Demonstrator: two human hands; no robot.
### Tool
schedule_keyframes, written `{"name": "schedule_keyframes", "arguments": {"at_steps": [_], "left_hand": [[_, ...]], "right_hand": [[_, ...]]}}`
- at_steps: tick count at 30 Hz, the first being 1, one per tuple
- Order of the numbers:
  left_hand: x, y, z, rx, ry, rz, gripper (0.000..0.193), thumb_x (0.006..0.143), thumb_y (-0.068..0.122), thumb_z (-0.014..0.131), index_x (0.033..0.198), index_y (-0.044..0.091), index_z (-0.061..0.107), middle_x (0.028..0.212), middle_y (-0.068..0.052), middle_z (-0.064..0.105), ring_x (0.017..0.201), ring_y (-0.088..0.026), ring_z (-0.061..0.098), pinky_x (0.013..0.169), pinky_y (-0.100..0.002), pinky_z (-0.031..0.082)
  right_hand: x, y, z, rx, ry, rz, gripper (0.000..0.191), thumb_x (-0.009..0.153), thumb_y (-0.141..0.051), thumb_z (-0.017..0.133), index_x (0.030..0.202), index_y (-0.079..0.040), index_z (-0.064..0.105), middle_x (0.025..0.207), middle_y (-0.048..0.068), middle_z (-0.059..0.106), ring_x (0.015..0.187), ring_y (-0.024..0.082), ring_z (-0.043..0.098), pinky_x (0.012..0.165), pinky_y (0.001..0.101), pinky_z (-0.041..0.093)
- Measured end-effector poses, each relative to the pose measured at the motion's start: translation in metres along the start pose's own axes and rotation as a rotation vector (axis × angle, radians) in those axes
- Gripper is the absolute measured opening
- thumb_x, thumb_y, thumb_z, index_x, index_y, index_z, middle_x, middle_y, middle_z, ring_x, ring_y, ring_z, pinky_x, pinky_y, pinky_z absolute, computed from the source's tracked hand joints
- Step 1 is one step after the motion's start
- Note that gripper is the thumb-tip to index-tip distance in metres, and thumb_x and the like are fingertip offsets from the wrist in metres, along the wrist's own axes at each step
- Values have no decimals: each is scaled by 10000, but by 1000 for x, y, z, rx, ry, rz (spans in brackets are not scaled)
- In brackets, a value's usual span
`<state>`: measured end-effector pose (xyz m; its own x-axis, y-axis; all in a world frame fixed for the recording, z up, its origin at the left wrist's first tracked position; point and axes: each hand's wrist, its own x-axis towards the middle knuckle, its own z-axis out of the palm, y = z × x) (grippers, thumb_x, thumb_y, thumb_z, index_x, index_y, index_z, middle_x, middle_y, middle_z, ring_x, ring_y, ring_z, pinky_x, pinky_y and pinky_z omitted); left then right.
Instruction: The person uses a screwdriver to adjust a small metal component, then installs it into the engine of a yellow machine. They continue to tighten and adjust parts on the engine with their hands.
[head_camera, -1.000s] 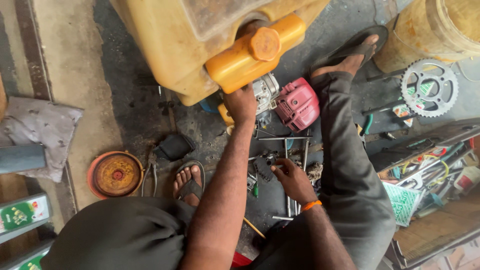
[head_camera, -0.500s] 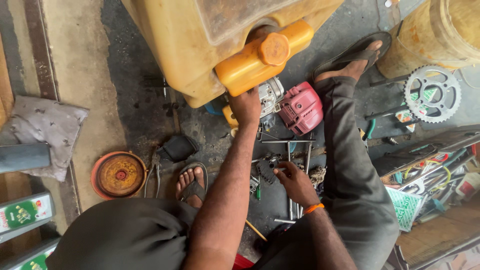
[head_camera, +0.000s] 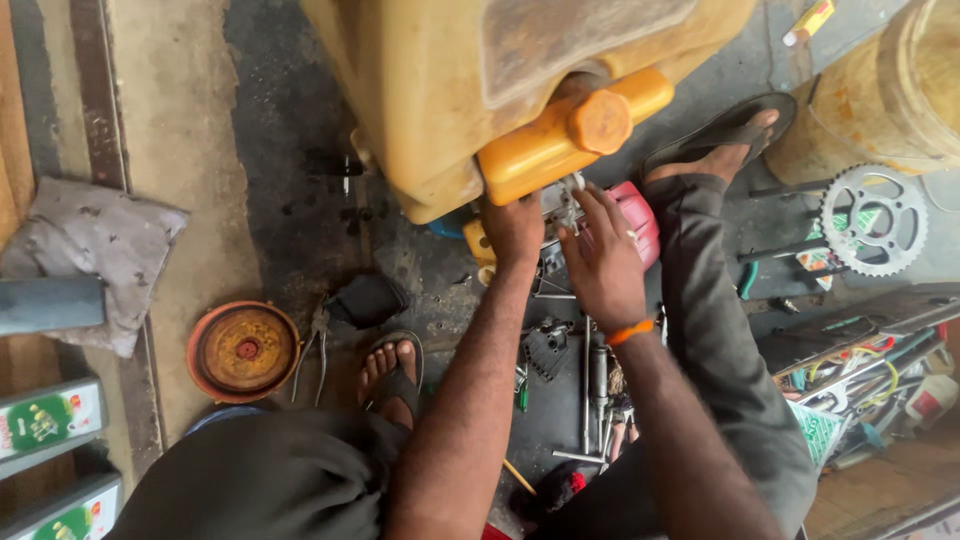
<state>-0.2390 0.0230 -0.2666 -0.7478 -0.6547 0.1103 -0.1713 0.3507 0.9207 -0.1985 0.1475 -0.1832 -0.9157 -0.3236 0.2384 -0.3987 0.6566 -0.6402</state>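
**Both hands at the small engine under the yellow jerrycan**

The left hand (head_camera: 515, 228) reaches forward to the grey metal engine part (head_camera: 556, 215) on the floor, just under the big yellow jerrycan (head_camera: 470, 90). Its fingers curl down behind the part and are hidden, so I cannot tell whether they are clamped on it or only resting there. The right hand (head_camera: 600, 262) lies just beside it, fingers spread apart and stretched towards the same part, the fingertips (head_camera: 592, 195) touching its top; it clamps on nothing that shows. An orange wristband (head_camera: 630, 331) sits on that wrist.

The engine part is mostly covered by the two hands and the can, so its long axis cannot be read. Touching its right side is a pinkish-red cover (head_camera: 640, 215). The jerrycan lies tilted, its long axis running from upper left to lower right, with the orange cap (head_camera: 600, 122) pointing towards the camera.

Near the wrists, loose metal tools (head_camera: 590, 385) lie on the dark floor, long axes mostly running away from the person. Pliers (head_camera: 318, 345) lie beside a rusty round lid (head_camera: 243, 350), and a toothed sprocket (head_camera: 872, 220) lies well apart at the right.
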Motion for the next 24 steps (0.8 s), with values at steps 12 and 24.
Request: {"name": "schedule_keyframes", "arguments": {"at_steps": [12, 24], "left_hand": [[-2, 7, -5, -186, 22, 102, 447, 892, 162, 753, 1282, 16, 592, 1146, -230, 714, 1104, -436, 650, 919, -492, 516], [3, 7, -11, -218, 30, 211, 326, 906, 134, 753, 1185, -1, 655, 1139, -233, 727, 1084, -442, 675, 909, -490, 540]], "right_hand": [[5, 10, 29, 18, -258, 244, 705, 930, -191, 605, 1581, -135, 340, 1641, 169, 355, 1468, 350, 389, 1140, 435, 393], [1, 11, 43, 22, -193, 179, 742, 899, -150, 601, 1578, -112, 305, 1647, 196, 331, 1505, 378, 332, 1176, 455, 332]]}}
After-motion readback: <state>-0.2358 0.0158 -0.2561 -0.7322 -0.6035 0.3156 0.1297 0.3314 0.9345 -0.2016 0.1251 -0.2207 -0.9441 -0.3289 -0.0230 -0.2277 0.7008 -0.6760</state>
